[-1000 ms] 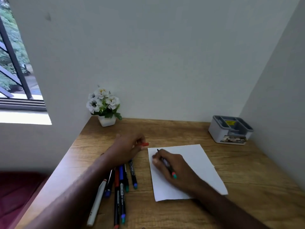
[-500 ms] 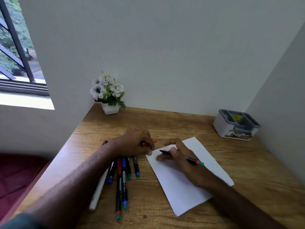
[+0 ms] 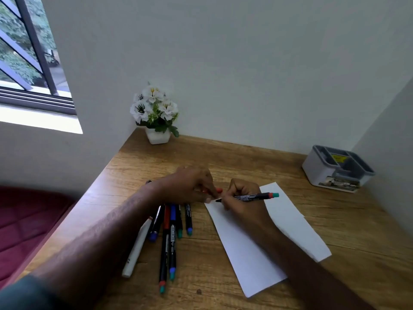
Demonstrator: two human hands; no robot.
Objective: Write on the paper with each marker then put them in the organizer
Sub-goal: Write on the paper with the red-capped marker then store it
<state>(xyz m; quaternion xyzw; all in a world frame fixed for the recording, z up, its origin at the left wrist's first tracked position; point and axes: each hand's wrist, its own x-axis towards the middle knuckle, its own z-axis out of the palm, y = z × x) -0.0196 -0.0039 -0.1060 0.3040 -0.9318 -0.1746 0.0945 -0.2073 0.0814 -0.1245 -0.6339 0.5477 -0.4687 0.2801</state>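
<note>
- One sheet of paper (image 3: 263, 247) is seen on the bench (image 3: 357, 231).
- One organizer (image 3: 338, 168) is counted.
- One flower pot (image 3: 157, 117).
- One marker (image 3: 250, 196) is held.
- About six markers (image 3: 169, 233) are laid beside the paper; the exact count cannot be told.
- One small orange piece (image 3: 219, 190) is held in the left hand's fingers (image 3: 209, 199).

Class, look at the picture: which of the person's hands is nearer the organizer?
The right hand. It rests on the paper, holding a marker, towards the organizer. The left hand sits further away, above the marker pile.

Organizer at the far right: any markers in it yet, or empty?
Empty as far as visible: the organizer shows only bare grey compartments and a yellow label, no markers standing in it.
</note>
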